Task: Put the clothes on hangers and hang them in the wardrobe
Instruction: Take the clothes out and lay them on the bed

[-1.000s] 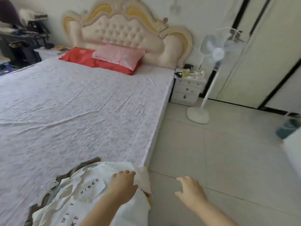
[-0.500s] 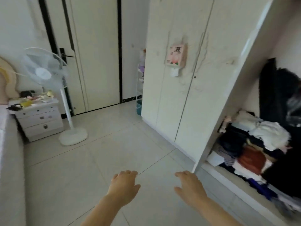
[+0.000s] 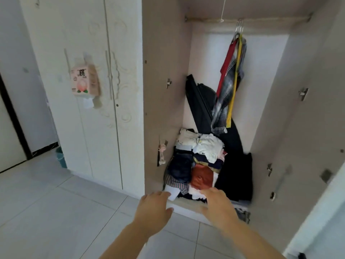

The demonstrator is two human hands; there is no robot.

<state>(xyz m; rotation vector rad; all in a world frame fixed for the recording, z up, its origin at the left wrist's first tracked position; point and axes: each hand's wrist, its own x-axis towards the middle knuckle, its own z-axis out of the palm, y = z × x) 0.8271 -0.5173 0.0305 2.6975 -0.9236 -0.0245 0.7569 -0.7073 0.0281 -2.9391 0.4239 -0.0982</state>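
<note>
Clothes (image 3: 197, 159) in a jumbled heap of white, navy, rust-orange and striped fabric sat on the floor of the open beige wardrobe compartment (image 3: 164, 71), just beyond your two hands. Your left hand (image 3: 152, 208) was stretched forward palm down, its fingers loosely extended and a little spread, with nothing in it; it hovered in front of the compartment's lower front edge, near the heap's left corner. Your right hand (image 3: 218, 204) reached out beside it, also palm down, relaxed and empty. Its fingertips (image 3: 205, 192) overlapped the front of the heap in your view, but whether they touched the fabric could not be told. High above both hands a pale wooden rail (image 3: 261, 20) ran across the top of the compartment. From it, above and slightly right of your right hand, hung a tight bunch of garments (image 3: 229, 81) in red, grey plaid and yellow on metal hangers. A thin white wire hanger (image 3: 223, 10) showed at the rail just left of that bunch. A long black garment (image 3: 235, 165) slumped behind and to the right of the heap, beyond your right hand. To the left of your left hand stood closed white wardrobe doors (image 3: 89, 128) with raised scrollwork, and a pink carton-shaped tissue holder (image 3: 85, 81) was fixed to one of them. Farther left and low down, a teal waste bin (image 3: 61, 158) stood on the pale tiled floor (image 3: 56, 212).
</note>
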